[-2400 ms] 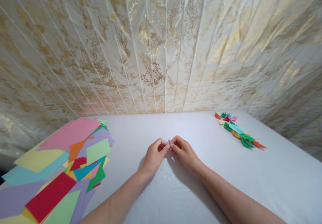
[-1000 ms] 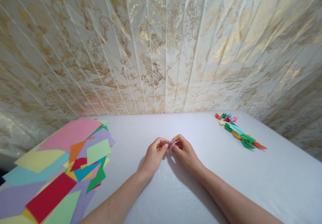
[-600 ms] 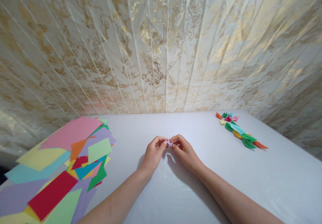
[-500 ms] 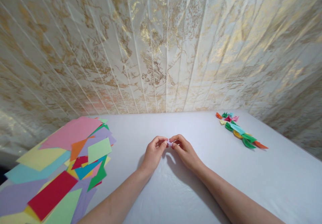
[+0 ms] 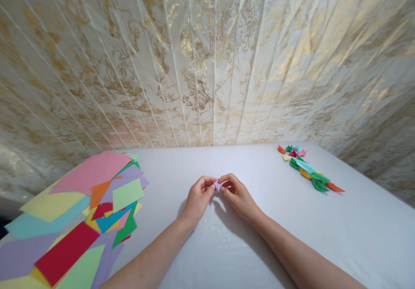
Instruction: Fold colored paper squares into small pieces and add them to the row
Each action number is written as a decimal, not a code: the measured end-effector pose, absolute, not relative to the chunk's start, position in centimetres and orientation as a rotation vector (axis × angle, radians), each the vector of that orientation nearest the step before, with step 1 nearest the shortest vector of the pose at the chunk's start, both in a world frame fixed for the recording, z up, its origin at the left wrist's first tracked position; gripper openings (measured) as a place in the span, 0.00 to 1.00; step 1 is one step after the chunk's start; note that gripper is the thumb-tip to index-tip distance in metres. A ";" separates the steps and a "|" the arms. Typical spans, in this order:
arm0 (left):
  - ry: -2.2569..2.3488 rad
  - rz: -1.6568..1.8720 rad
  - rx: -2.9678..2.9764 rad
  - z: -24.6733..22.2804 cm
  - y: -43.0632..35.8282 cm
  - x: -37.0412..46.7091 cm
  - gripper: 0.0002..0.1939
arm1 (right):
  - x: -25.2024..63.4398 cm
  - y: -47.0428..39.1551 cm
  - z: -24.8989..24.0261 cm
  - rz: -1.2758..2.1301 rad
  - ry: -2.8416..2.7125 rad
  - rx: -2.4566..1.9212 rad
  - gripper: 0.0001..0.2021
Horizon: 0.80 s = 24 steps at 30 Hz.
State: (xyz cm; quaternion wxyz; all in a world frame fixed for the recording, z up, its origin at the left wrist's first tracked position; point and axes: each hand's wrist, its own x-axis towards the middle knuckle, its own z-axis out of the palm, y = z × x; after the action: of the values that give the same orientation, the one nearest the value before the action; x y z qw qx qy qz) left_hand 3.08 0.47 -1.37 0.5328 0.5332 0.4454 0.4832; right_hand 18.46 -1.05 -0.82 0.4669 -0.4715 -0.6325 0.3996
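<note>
From where I operate, both hands meet over the middle of the table (image 5: 207,254). My left hand (image 5: 197,199) is narrowed to a pinch, thumb against forefinger, on the left side of a small folded purple paper (image 5: 217,186); my right hand (image 5: 241,198) pinches its other side in the same way. I judge that the paired grip steadies so slight a thing while leaving its middle open to view. Shadows fall on the table below, so I take the hands to be held a little above it.

The folded paper seems to point towards me, to the near edge, with its broader part facing the far edge. It is too small for me to be sure of its long axis; my best reading is left to right, from one pinch to the other.

Further out on my left, flat coloured sheets (image 5: 66,252) overlap from near the far left corner down the left side, fanned out so that many colours show, perhaps for easy picking. On my right, folded coloured pieces (image 5: 304,167) trail from near the far right corner towards the near side, roughly along the right edge, probably grouped there to stay out of the hands' way. Beyond the far edge hangs a gold-patterned cloth (image 5: 194,64)
</note>
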 end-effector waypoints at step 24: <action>1.070 1.162 1.437 -1.3 0.4 3.3 0.07 | 18.3 -0.9 -1.0 0.995 -1.511 -1.144 0.08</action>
State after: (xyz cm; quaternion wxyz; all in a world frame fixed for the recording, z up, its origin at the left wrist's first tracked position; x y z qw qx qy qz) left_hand 3.27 0.44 -1.35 0.4819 0.5897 0.4391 0.4767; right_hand 18.34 -0.91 -1.05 0.4798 -0.4690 -0.6193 0.4078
